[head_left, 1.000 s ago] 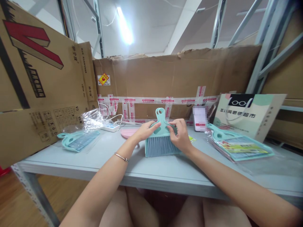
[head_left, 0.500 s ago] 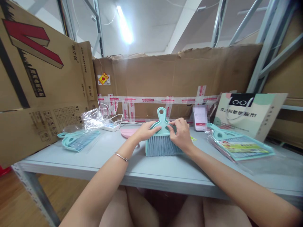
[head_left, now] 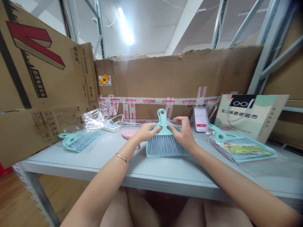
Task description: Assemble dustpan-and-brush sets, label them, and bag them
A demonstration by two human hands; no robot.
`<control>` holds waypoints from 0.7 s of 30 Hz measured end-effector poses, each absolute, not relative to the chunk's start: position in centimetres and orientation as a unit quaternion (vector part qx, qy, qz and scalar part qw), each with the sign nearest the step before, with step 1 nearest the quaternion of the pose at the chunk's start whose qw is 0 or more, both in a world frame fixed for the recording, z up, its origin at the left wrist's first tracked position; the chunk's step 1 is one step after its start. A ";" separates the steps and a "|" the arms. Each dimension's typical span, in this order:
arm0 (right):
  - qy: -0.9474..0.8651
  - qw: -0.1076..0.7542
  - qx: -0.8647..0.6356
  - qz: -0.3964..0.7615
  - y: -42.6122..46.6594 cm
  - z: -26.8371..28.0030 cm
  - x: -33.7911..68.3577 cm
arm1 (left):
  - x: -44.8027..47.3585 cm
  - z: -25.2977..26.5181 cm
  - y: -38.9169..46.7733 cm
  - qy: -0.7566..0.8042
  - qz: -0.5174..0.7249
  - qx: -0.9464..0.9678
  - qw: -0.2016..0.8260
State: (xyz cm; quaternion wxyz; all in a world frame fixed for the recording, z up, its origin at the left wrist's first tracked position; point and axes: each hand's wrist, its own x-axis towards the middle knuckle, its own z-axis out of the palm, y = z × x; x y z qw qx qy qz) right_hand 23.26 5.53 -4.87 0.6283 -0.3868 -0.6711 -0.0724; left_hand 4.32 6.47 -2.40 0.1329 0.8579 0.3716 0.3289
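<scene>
A mint-green hand brush (head_left: 163, 145) with grey-blue bristles lies nested in a matching dustpan (head_left: 151, 155), handles pointing away, in the middle of the table. My left hand (head_left: 146, 132) grips the set's left side, thumb on the front of the brush head and fingers behind. At its right side my right hand (head_left: 186, 134) rests its thumb against the brush, while its other fingers are raised and apart from the thumb. A pink rounded piece (head_left: 129, 133) lies behind my left hand, partly hidden.
A bagged mint brush set (head_left: 81, 142) lies at left, other bagged sets (head_left: 243, 146) at right. A phone (head_left: 200, 119) leans at the back beside a paper bag (head_left: 246, 116). A white power strip (head_left: 111, 127) sits back left. Cardboard (head_left: 151, 78) walls the back of the table (head_left: 170, 173).
My right hand's fingers have loosened and lifted off the brush set's right edge, the hand shifting slightly right. My left hand keeps its grip. The view has shifted slightly.
</scene>
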 end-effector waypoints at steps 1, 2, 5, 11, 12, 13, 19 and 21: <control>-0.666 0.633 -0.392 -0.027 5.5 -4.5 23.5 | 4.3 -2.4 6.5 0.374 0.318 0.862 0.128; -0.661 0.633 -0.401 0.032 5.6 -4.1 23.7 | 4.3 -2.5 6.5 0.375 0.307 0.866 0.124; -0.640 0.588 -0.429 0.246 5.7 -3.4 24.1 | 4.4 -2.7 6.6 0.361 0.279 0.881 0.126; -0.610 0.501 -0.420 0.448 5.6 -3.0 24.3 | 4.6 -2.6 6.0 0.340 0.248 0.894 0.157; -0.605 0.494 -0.413 0.468 5.6 -2.9 24.5 | 4.7 -2.5 5.9 0.327 0.245 0.898 0.165; -0.604 0.485 -0.405 0.485 5.6 -2.8 24.6 | 4.8 -2.5 5.7 0.316 0.241 0.901 0.172; -0.619 0.488 -0.398 0.469 5.8 -2.9 24.9 | 5.3 -2.5 5.5 0.326 0.219 0.905 0.165; -0.626 0.497 -0.405 0.443 6.0 -3.1 24.8 | 5.3 -2.6 5.6 0.327 0.218 0.905 0.164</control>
